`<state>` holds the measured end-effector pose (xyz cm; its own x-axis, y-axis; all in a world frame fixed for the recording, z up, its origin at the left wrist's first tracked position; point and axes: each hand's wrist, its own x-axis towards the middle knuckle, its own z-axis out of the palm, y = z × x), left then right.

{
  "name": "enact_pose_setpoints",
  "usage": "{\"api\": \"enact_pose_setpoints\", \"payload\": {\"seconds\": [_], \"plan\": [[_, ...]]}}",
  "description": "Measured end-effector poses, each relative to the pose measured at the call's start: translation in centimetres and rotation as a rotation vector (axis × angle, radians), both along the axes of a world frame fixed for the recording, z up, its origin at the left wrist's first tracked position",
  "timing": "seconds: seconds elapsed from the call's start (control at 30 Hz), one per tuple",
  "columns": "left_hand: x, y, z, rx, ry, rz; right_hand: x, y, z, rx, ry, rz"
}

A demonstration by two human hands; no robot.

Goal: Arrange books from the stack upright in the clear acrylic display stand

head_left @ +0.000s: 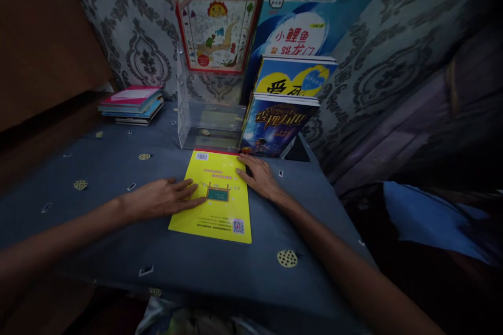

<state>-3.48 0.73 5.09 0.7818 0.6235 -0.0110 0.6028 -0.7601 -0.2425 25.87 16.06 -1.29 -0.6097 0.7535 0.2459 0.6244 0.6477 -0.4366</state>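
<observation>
A thin yellow book (220, 212) lies flat, back cover up, on the blue cloth of the table (118, 178). My left hand (163, 198) rests palm down on the book's left edge, fingers spread over the cover. My right hand (259, 175) lies flat at the book's upper right corner, fingertips touching the edge. Neither hand grips anything. Just behind the book stands a clear acrylic book holder (204, 115), with nothing in its left part.
Upright picture books (279, 123) lean at the holder's right side, taller ones (306, 26) against the patterned wall behind. A small stack of flat books (131, 104) lies at the back left. A wooden panel stands on the left, blue fabric (424, 220) on the right.
</observation>
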Motion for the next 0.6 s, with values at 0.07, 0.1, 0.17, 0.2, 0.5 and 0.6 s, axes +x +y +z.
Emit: {"api": "enact_pose_setpoints", "payload": {"seconds": [0.07,0.1,0.17,0.2,0.5,0.6], "plan": [[-0.2,0.4,0.1,-0.009,0.017,-0.027,-0.1,0.0,0.0,0.009,-0.013,-0.012],[-0.4,0.6,0.1,-0.02,0.01,-0.039,-0.1,-0.1,0.0,0.013,-0.019,-0.013],[-0.8,1.0,0.0,-0.047,-0.032,-0.051,-0.1,-0.4,0.1,0.019,-0.029,-0.013],[-1.0,1.1,-0.2,-0.061,-0.06,-0.053,-0.1,-0.5,0.2,0.022,-0.032,-0.012],[-1.7,1.9,-2.8,-0.09,-0.208,0.157,-0.2,-0.4,0.1,0.061,-0.032,-0.01],[-1.5,2.4,-3.7,-0.077,-0.34,0.187,0.1,-0.3,-0.2,0.072,0.011,0.016]]}}
